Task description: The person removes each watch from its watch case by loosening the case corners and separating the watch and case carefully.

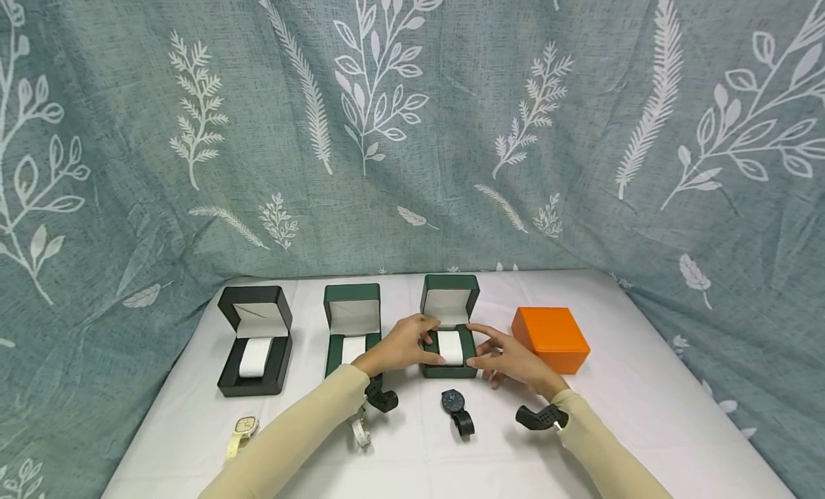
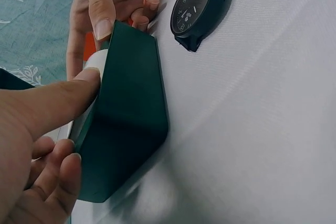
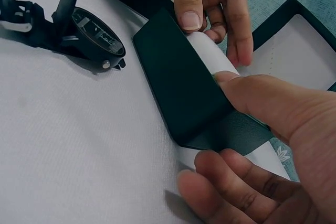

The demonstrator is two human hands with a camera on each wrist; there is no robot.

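Note:
A dark green watch box (image 1: 449, 372) stands with its lid up, a white cushion (image 1: 450, 347) inside. My left hand (image 1: 402, 344) grips its left side, the thumb on the front rim beside the cushion and the other fingers bent along the side wall. On the right side my right hand (image 1: 515, 359) holds it likewise, thumb at the rim, fingers curled by the outer wall. A black watch (image 1: 454, 401) with a black strap lies just in front of the box; its dial shows in the left wrist view.
To the left stand another open green box (image 1: 352, 291) and an open black box (image 1: 254, 388), both with white cushions. An orange box (image 1: 551, 327) sits at right, closed. A cream watch (image 1: 245, 426) and a white-strapped watch (image 1: 359, 431), partly behind my left arm, lie in front.

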